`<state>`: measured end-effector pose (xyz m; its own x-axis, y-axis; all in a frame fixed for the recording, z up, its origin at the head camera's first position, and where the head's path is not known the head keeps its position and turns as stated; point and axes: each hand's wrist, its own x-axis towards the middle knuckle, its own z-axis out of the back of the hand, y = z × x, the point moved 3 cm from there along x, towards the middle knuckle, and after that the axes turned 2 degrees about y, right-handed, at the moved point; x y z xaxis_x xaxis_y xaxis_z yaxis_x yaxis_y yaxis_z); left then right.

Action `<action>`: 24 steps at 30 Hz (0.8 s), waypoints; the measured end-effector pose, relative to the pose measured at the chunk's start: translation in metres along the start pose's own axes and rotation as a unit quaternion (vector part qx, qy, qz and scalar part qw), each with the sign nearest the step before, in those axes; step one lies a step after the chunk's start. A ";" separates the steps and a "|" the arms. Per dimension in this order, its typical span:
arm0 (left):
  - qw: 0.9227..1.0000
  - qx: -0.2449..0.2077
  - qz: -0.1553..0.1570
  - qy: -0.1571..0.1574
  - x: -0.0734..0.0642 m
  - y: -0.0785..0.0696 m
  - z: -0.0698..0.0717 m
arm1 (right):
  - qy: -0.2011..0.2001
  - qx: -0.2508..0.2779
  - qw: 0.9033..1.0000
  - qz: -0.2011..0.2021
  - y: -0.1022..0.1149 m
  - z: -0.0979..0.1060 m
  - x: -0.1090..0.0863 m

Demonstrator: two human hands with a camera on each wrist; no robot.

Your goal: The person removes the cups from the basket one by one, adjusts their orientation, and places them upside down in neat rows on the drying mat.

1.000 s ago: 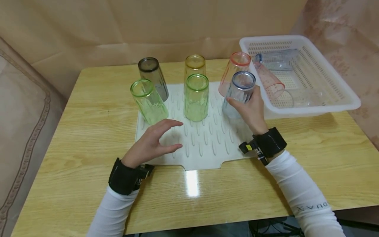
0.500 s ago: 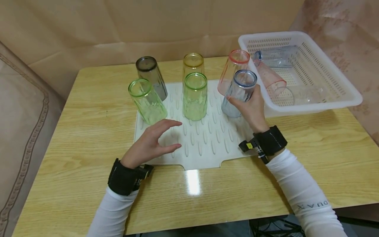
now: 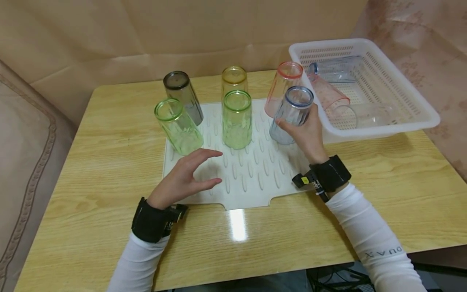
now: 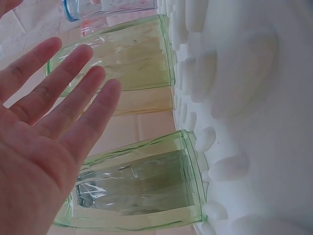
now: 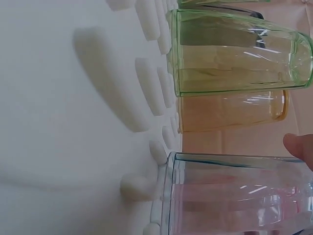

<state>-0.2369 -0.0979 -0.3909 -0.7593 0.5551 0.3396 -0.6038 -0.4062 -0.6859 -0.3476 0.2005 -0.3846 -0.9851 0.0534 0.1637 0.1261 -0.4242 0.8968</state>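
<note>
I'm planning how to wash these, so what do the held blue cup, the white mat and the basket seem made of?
The blue cup: glass or hard plastic, I can't tell which; glossy, see-through, with crisp highlights.
The white mat: probably silicone or molded plastic; opaque, fairly matte, with smooth raised bumps.
The basket: likely molded plastic; white, smooth-rimmed, with slotted walls.
</note>
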 end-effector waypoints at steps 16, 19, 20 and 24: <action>1.000 0.000 -0.004 -0.006 -0.001 -0.002 -0.001 | 0.037 -0.018 0.999 0.011 0.003 0.014 -0.025; 1.000 0.002 -0.002 -0.005 -0.001 -0.003 0.000 | 0.045 -0.032 0.998 0.002 0.005 0.019 -0.034; 1.000 0.003 -0.002 -0.005 -0.001 -0.003 0.000 | 0.049 -0.038 0.998 -0.003 0.005 0.020 -0.037; 1.000 0.001 -0.001 -0.003 -0.001 -0.002 0.000 | 0.070 -0.054 0.996 -0.018 0.006 0.029 -0.052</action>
<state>-0.2347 -0.0972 -0.3897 -0.7592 0.5514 0.3457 -0.6065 -0.4067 -0.6832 -0.2925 0.2209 -0.3760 -0.9964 -0.0527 0.0663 0.0840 -0.5194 0.8504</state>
